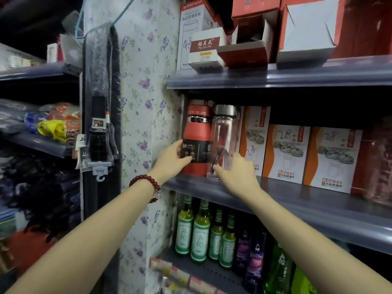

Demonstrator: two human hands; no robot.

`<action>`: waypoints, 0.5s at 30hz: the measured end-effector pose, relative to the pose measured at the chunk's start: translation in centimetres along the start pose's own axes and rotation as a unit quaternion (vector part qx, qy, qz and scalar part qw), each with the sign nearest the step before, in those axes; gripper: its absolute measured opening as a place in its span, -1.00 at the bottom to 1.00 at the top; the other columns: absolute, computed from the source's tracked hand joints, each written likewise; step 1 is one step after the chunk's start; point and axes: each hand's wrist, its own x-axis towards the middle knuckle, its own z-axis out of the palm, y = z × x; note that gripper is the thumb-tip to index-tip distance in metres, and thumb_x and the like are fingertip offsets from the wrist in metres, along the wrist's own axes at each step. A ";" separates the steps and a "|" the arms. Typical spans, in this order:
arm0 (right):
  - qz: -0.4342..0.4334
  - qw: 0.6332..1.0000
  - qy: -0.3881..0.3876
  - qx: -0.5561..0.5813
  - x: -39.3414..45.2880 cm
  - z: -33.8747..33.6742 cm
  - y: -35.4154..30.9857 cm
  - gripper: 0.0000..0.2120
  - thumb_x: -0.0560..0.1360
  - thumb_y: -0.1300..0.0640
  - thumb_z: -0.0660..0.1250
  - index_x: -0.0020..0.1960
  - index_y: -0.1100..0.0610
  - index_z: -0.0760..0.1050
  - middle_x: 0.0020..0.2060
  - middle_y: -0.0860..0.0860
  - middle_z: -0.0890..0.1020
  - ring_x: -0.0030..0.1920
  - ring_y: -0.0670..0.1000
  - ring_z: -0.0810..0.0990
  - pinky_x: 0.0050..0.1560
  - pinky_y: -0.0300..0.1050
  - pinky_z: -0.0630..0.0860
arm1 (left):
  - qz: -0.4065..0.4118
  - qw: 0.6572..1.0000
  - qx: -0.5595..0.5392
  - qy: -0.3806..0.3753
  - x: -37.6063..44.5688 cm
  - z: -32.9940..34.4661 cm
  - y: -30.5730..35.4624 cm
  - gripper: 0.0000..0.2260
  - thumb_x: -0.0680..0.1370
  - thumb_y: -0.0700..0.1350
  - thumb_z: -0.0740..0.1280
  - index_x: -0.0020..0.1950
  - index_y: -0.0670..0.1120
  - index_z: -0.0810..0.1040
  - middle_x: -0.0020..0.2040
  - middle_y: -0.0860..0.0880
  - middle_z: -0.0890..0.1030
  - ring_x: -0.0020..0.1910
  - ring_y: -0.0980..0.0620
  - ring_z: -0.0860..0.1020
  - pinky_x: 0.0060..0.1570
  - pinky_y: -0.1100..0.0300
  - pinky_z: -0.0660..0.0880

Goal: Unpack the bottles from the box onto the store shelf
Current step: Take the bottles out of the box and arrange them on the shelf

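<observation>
The left hand (172,159), a red bead bracelet (146,183) at its wrist, grips the lower left side of a red bottle (196,141) on the middle shelf (297,200), thumb across the black label band and fingers curled behind. The right hand (238,172) closes around the base of a clear glass bottle (223,141), fingers spread on its right side and thumb pressed low on its front.

Both bottles stand upright, touching side by side, at the far left end of the shelf near its front lip. The red bottle has a red cap above a chrome ring and a dark label with white print; the clear one is see-through, topped with a grey metal cap. The red bottle sits just beside the floral-papered side panel (146,102), leaving little room on the left.

To the right of the clear bottle, white-and-orange cup boxes (286,153) line the back of the shelf, 2 of them marked 28 by hand, with a bare strip of shelf in front of them. The shelf above (275,78) carries red and white cartons (307,32) and hangs close over the bottle caps. Green glass bottles (199,230) and dark purple ones (252,257) fill the shelf below.
</observation>
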 end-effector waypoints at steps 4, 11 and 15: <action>-0.127 0.992 -0.009 0.000 -2.5 -0.2 -1.0 -0.64 0.50 0.06 0.33 0.24 0.18 0.45 0.08 0.12 0.58 0.10 0.13 0.55 -0.01 -0.08 0.44 | 0.019 0.996 0.086 -0.005 -5.1 -1.4 1.4 -0.70 0.52 -0.17 0.33 0.26 -0.08 0.56 0.19 -0.05 0.61 0.15 0.03 0.56 0.18 0.22 0.45; -0.269 0.945 -0.186 0.016 -9.3 4.7 -3.5 -0.68 0.47 0.06 0.34 0.17 0.17 0.53 0.08 0.16 0.61 0.10 0.16 0.57 0.06 -0.02 0.50 | -0.036 0.954 0.292 -0.049 -16.4 -3.7 -0.8 -0.78 0.49 -0.15 0.32 0.11 -0.11 0.63 -0.02 -0.09 0.67 -0.03 -0.01 0.60 -0.06 0.28 0.42; -0.265 0.916 -0.302 0.010 -14.8 10.4 -4.7 -0.72 0.45 0.07 0.35 0.11 0.17 0.55 0.05 0.17 0.64 0.09 0.20 0.58 0.05 0.01 0.52 | -0.120 0.928 0.345 -0.072 -24.1 -4.7 -5.0 -0.78 0.49 -0.18 0.30 0.09 -0.12 0.62 -0.02 -0.10 0.65 -0.02 -0.06 0.59 -0.01 0.13 0.50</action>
